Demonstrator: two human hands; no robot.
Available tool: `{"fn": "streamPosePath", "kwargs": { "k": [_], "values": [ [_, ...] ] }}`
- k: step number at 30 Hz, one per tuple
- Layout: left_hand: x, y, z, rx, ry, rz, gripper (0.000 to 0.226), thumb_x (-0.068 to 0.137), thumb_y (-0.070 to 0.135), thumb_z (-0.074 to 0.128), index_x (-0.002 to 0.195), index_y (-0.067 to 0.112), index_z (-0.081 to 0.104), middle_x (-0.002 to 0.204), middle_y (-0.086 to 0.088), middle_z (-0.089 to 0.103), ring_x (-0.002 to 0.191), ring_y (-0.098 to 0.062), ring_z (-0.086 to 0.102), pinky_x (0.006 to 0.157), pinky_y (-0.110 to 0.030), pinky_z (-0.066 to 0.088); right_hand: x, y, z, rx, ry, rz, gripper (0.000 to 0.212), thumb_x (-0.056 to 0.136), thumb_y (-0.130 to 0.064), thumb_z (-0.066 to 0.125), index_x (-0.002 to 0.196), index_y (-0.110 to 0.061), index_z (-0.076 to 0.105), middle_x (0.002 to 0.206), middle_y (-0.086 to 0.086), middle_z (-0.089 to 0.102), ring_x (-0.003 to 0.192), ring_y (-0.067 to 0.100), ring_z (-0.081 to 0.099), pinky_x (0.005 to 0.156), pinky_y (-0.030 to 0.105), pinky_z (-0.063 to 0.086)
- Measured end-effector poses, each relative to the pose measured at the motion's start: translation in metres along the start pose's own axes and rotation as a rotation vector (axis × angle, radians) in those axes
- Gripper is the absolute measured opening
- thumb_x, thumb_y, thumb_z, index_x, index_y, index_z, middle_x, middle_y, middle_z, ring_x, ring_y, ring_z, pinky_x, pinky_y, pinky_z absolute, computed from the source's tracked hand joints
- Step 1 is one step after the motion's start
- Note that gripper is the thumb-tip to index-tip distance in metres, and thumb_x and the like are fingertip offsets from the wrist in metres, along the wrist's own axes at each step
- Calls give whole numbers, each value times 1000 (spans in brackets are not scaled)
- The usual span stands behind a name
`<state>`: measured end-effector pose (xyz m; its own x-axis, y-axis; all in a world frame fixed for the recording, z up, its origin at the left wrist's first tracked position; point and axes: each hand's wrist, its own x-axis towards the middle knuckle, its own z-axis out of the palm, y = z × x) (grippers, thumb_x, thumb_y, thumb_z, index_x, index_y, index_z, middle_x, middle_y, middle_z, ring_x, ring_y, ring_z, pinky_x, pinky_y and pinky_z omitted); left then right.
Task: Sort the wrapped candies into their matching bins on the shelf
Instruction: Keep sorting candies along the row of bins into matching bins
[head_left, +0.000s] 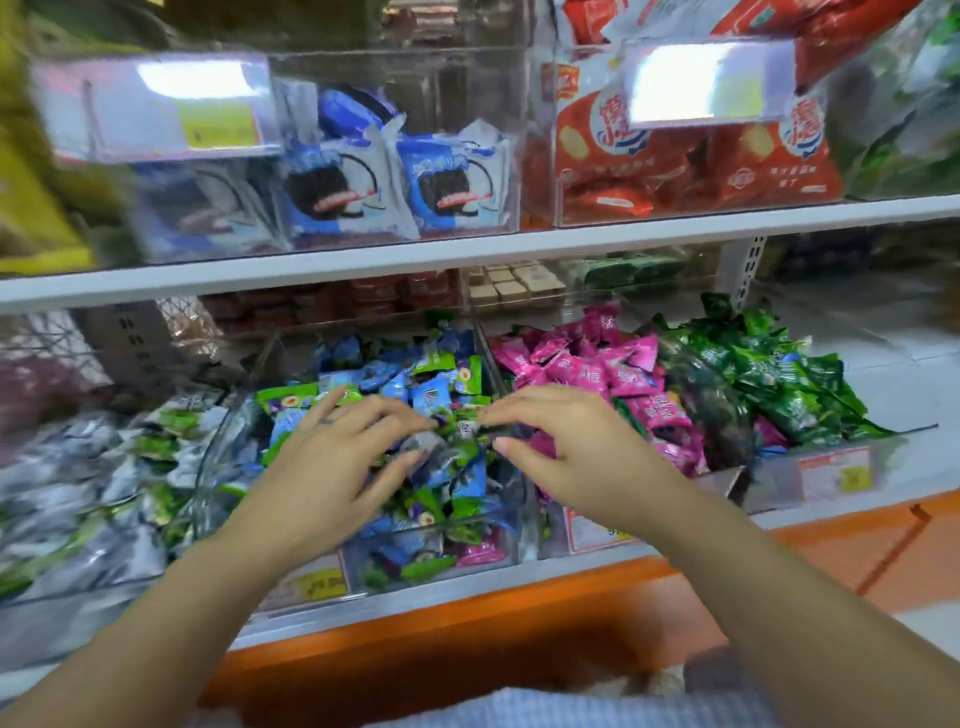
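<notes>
Candies (415, 384) in blue and green wrappers filled the middle clear bin (441, 526) on the lower shelf (467, 587). The left hand (332, 457) lay spread on the pile. The right hand (566, 447) reached in beside it, fingers extended, though blur hid whether it pinched a wrapper.

Bright, even light, hardly any shadows. White glare blows out the left price tag holder (195, 78) and the right price tag holder (709, 83). Motion blur smears the left edge hard: the silver-green candy bin (78, 493) is mush. My left hand (332, 462) is soft at the fingertips. Wide-angle distortion tilts the white shelf rail (467, 249) and stretches the corners.
</notes>
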<state>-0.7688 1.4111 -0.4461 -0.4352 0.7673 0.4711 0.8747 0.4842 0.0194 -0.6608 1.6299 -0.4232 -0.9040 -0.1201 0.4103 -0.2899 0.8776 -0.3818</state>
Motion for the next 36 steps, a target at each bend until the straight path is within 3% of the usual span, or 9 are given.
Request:
{"fn": "streamPosePath", "kwargs": {
  "k": [3,8,13,16,21,24,29,33,36],
  "values": [
    [-23,-15,-9,2,46,-41,33,92,40,40,107,27,66,103,12,65,101,-4,53,105,-49,31,9,-17,19,-42,-126,-64,27,95,-25,54,119,-21,65,110,-7,66,97,5,56,89,17,39],
    [-54,-33,-17,-69,90,-145,27,92,38,41,107,31,62,101,16,63,97,-3,56,105,-51,36,13,-31,40,32,-279,-38,35,91,-33,60,126,-27,58,105,-13,59,85,-7,54,73,9,39],
    [-75,-48,-25,-87,117,-197,25,90,38,43,106,34,62,102,16,63,98,-7,60,107,-51,32,20,-35,66,-50,-457,-9,57,88,-45,59,140,-35,39,141,-15,36,124,1,38,104,19,30],
    [-85,-59,-31,-96,132,-236,25,89,40,44,106,38,62,103,18,63,102,-8,59,108,-50,31,32,-41,74,13,-537,33,53,89,-50,53,138,-34,44,154,-10,24,140,6,22,112,25,26],
    [-92,-70,-34,-124,143,-222,25,85,39,49,103,32,66,105,13,60,103,-12,53,95,-57,43,60,-48,72,-55,-459,2,32,91,-33,59,119,-20,66,134,-6,53,114,-2,47,96,13,37],
    [-93,-71,-35,-112,140,-256,17,86,31,64,101,26,71,109,6,61,106,-18,53,96,-51,43,74,-48,64,-143,-337,-11,28,89,-25,63,117,-21,66,132,-12,53,101,-10,41,88,4,28],
    [-92,-72,-38,-113,39,-357,22,80,28,74,102,30,72,131,-1,52,126,-29,44,104,-50,35,87,-33,62,-433,-394,-61,28,92,-34,58,120,-33,60,138,-23,45,126,6,38,102,24,30],
    [-89,-69,-37,-153,-72,-421,24,85,38,66,109,38,67,151,6,29,143,-21,15,117,-50,16,90,-31,54,-392,-344,-31,24,85,-36,67,109,-32,66,128,-17,56,119,14,45,100,35,38],
    [-83,-67,-36,-121,-98,-441,22,88,38,63,110,40,66,152,9,25,145,-19,9,117,-51,12,89,-57,54,-224,-315,-66,19,87,-31,65,105,-30,69,105,-12,65,94,6,55,85,27,45]
  ]
}}
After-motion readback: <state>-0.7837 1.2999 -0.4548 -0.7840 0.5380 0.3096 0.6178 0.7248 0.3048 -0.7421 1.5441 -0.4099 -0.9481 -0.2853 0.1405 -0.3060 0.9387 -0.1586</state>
